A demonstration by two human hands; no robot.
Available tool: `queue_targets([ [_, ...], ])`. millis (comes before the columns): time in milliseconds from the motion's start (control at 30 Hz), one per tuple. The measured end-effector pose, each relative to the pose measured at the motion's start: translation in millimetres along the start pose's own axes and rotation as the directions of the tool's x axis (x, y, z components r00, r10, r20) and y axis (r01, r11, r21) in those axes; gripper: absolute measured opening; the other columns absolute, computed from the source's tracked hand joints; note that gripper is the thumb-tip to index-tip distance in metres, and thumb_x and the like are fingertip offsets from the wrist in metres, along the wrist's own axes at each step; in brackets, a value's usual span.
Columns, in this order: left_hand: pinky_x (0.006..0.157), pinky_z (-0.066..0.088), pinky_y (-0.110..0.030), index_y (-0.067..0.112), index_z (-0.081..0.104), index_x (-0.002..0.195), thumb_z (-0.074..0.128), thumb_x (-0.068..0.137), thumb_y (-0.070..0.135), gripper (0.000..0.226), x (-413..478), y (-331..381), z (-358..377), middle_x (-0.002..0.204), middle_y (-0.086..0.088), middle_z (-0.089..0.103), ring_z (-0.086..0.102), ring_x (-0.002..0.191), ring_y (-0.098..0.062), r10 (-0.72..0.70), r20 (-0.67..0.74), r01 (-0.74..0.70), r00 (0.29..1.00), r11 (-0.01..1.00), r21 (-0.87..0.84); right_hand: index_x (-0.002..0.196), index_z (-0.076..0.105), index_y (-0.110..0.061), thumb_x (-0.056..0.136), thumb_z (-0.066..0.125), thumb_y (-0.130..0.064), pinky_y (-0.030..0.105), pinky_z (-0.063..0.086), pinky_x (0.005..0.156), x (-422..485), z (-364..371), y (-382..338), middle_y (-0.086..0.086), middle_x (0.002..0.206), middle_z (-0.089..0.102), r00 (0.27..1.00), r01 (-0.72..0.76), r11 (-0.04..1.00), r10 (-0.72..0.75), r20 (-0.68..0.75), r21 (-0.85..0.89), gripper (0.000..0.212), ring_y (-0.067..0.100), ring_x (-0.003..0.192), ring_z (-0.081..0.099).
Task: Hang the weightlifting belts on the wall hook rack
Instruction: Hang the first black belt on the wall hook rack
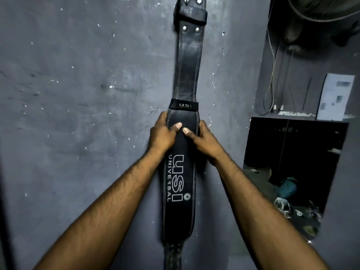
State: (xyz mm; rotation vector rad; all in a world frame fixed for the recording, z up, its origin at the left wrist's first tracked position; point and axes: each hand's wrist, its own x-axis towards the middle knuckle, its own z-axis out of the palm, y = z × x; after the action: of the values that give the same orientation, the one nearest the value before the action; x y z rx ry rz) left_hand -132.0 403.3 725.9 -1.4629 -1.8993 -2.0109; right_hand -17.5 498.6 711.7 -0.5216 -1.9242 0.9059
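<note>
A long black leather weightlifting belt (188,75) with white "USI UNIVERSAL" lettering hangs straight down a dark grey wall, its top end running out of the frame. The hook rack is not in view. My left hand (161,136) grips the belt's left edge where it widens, thumb pressed on its face. My right hand (203,140) grips the right edge at the same height, thumb beside the other. The belt's lower, narrow end drops out of the frame between my forearms.
The grey wall (87,94) is scuffed and chipped. At the right a recess holds hanging cables (271,90) and a white board (335,97). Below it, a dark opening or mirror (296,162) shows clutter on a floor. A fan (321,10) sits at the top right.
</note>
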Motion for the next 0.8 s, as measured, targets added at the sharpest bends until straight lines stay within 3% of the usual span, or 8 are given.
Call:
queue_targets([
  [100,0.087,0.052,-0.033,0.018,0.057,0.116,0.067,0.088,0.027,0.031,1,3,3,0.110,-0.008,0.072,0.067,0.102,-0.029,-0.002,-0.083,0.010,0.997,0.995,0.098,0.120,0.057,-0.018,0.089,0.069,-0.040,0.038,0.054,0.096,-1,8,-4,0.001,0.115,0.071,0.987,0.011,0.988,-0.036,-0.158,-0.155,0.040,0.022,0.107,0.067],
  [200,0.085,0.051,-0.030,0.018,0.056,0.116,0.065,0.089,0.030,0.031,-1,5,6,0.110,-0.009,0.071,0.067,0.101,-0.031,-0.036,-0.102,0.045,0.994,0.995,0.086,0.116,0.058,-0.018,0.089,0.069,-0.042,0.035,0.053,0.093,-5,12,-6,0.001,0.110,0.072,0.974,0.007,0.983,-0.049,-0.222,-0.185,0.038,0.023,0.104,0.067],
  [333,0.090,0.053,-0.037,0.014,0.050,0.117,0.064,0.090,0.035,0.037,-15,-3,5,0.113,-0.012,0.068,0.065,0.103,-0.032,-0.044,-0.045,0.048,0.998,0.995,0.085,0.113,0.056,-0.018,0.083,0.077,-0.040,0.034,0.057,0.087,-24,2,-1,-0.004,0.106,0.073,0.984,0.032,0.991,-0.055,-0.171,-0.132,0.043,0.015,0.096,0.069],
  [433,0.096,0.050,-0.039,0.014,0.046,0.125,0.067,0.089,0.030,0.045,-32,-27,6,0.125,-0.013,0.059,0.059,0.113,-0.033,-0.085,0.027,0.075,0.996,0.962,0.262,0.122,0.047,-0.023,0.072,0.087,-0.027,0.036,0.058,0.088,-46,-2,28,-0.006,0.108,0.071,0.999,0.010,0.989,-0.015,-0.033,-0.146,0.064,0.014,0.095,0.070],
  [533,0.091,0.053,-0.044,0.014,0.046,0.120,0.068,0.089,0.028,0.041,-43,-41,11,0.118,-0.014,0.061,0.061,0.106,-0.035,-0.002,-0.025,0.011,1.000,0.933,0.360,0.132,0.043,-0.033,0.071,0.086,-0.029,0.030,0.056,0.082,-59,3,48,-0.010,0.095,0.072,0.994,0.015,0.966,-0.042,-0.099,-0.256,0.075,0.015,0.085,0.070],
  [633,0.079,0.053,-0.040,0.013,0.044,0.110,0.072,0.084,0.030,0.042,-46,-43,10,0.106,-0.008,0.065,0.062,0.091,-0.029,0.057,-0.108,-0.022,0.992,0.953,0.302,0.131,0.038,-0.033,0.072,0.085,-0.035,0.029,0.054,0.079,-60,5,48,-0.007,0.088,0.072,0.985,-0.013,0.955,-0.039,-0.169,-0.295,0.076,0.017,0.081,0.070],
  [733,0.074,0.047,-0.033,0.011,0.043,0.108,0.076,0.080,0.036,0.050,-63,-61,10,0.108,-0.006,0.064,0.059,0.088,-0.023,-0.013,-0.098,0.040,0.995,0.958,0.282,0.126,0.036,-0.023,0.071,0.086,-0.041,0.032,0.053,0.079,-73,8,56,-0.002,0.083,0.068,0.973,-0.083,0.945,0.008,-0.230,-0.318,0.076,0.021,0.080,0.067],
  [800,0.075,0.048,-0.034,0.011,0.044,0.108,0.075,0.082,0.036,0.047,-82,-79,18,0.111,-0.009,0.065,0.062,0.095,-0.029,-0.073,-0.039,0.082,0.997,0.940,0.330,0.121,0.043,-0.019,0.073,0.083,-0.046,0.037,0.054,0.081,-83,16,69,0.004,0.096,0.069,0.984,-0.096,0.891,0.018,-0.178,-0.443,0.068,0.028,0.089,0.067],
])
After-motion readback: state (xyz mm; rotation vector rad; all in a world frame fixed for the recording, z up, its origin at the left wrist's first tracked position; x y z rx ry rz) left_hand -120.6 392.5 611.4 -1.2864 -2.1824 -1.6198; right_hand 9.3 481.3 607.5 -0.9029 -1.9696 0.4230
